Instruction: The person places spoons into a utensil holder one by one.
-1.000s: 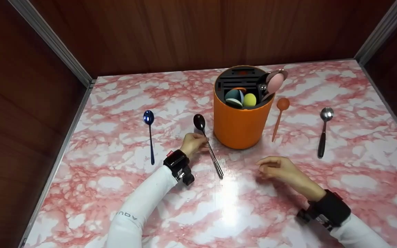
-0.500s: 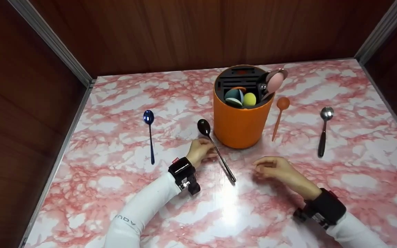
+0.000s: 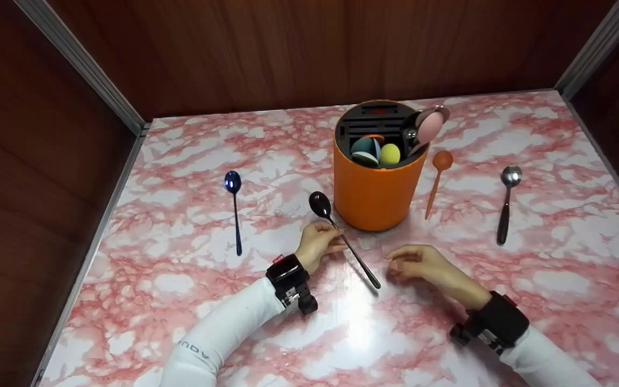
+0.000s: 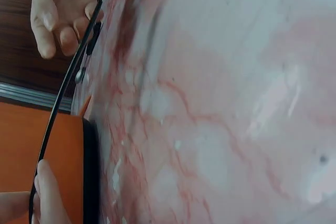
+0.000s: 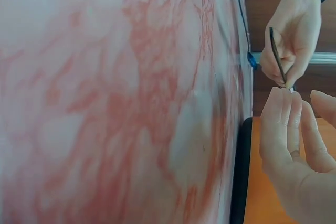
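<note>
**Q:** Two hands on the table, so what's each one doing?

**Me:** Left hand (image 3: pixel 317 244) has its fingers pinched around the handle of the black spoon (image 3: pixel 342 236). Bowl end points to about 11 o'clock, handle tip to 5, just beside the orange holder (image 3: pixel 374 199).

**Q:** And the right?

**Me:** Right hand (image 3: pixel 422 263) sits loosely curled, holding nothing, fingertips near the spoon's handle tip.

**Q:** Other stuff around?

**Me:** Blue spoon (image 3: pixel 234 207) lies at 9 o'clock from the holder, orange spoon (image 3: pixel 437 180) and silver spoon (image 3: pixel 505 204) out at 3 on the marble table (image 3: pixel 180 269).
</note>
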`<state>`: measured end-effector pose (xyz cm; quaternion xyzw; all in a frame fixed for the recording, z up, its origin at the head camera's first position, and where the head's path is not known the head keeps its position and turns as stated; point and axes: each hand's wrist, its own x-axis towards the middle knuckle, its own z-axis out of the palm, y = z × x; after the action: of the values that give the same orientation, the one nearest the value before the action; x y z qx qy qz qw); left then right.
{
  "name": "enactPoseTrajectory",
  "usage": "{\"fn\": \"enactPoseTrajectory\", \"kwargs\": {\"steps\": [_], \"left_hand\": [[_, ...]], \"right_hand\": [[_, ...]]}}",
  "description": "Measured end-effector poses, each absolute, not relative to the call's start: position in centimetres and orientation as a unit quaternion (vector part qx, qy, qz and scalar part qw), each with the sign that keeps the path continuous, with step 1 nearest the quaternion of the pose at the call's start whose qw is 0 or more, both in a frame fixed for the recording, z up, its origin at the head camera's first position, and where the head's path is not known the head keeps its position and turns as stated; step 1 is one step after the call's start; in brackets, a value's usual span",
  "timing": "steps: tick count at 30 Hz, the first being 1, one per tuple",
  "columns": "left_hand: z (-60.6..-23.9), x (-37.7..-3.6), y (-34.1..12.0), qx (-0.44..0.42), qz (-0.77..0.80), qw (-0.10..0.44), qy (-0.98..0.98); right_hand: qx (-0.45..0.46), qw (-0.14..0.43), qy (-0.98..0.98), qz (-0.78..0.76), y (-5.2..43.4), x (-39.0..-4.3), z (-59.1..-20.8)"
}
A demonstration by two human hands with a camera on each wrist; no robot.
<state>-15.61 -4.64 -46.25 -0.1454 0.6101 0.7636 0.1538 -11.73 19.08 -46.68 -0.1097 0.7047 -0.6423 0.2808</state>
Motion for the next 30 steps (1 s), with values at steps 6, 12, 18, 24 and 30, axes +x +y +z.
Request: {"fn": "enactPoseTrajectory", "kwargs": {"steps": [6,12,18,24,30], "left_hand": [[-46.2,-15.0,-4.0,-0.135,0.772,0.144,0.604],[-46.4,-14.5,-3.7,-0.123,0.782,0.137,0.596],[-45.7,-14.0,-3.4,-0.135,0.780,0.147,0.594],[-45.5,-13.7,-3.2,-0.124,0.787,0.140,0.587],[-45.4,-13.8,-3.0,-0.132,0.792,0.137,0.580]], "right_hand": [[-0.118,0.296,0.690,-0.650,18.8,-11.8,-47.0],[-0.128,0.303,0.692,-0.643,18.5,-11.7,-47.2],[-0.128,0.307,0.713,-0.618,18.3,-11.7,-47.3],[-0.132,0.299,0.735,-0.594,18.2,-11.5,-47.2],[-0.128,0.323,0.721,-0.599,17.9,-11.3,-46.9]]}}
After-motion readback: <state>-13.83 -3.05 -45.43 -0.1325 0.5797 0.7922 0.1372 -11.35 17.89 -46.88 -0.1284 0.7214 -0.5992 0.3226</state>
